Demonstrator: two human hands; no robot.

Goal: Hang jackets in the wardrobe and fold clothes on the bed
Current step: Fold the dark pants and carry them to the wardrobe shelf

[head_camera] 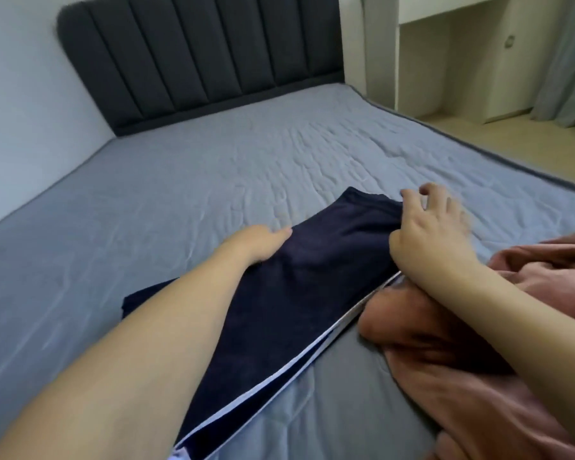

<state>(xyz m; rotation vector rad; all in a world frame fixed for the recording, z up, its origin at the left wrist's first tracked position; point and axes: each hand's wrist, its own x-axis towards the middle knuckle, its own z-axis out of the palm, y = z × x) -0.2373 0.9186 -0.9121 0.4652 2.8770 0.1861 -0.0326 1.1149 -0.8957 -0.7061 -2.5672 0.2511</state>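
Bedsheet (213,180), grey-blue and wrinkled, covers the mattress up to the dark padded headboard (200,58) at 12 o'clock, with broad bare sheet toward 9 and 11 o'clock and the mattress edge running along the floor at 2 o'clock. The navy trousers (296,287) lie flat on the sheet near the middle, their long axis running from 7 o'clock up to 1 o'clock, a white side stripe (279,370) along the right-hand edge and the far end pointing at 1 o'clock. A crumpled pink garment (462,360) sits at 4 o'clock, touching the trousers' striped edge. The left hand (263,242) lies at the left edge of the navy cloth, its fingers partly hidden under or against the fabric, so how far they are spread cannot be told. The right hand (432,227) is at the far right corner of the trousers, fingers spread and slightly curled, blurred, fingertips touching the cloth's edge; a firm grip cannot be confirmed.
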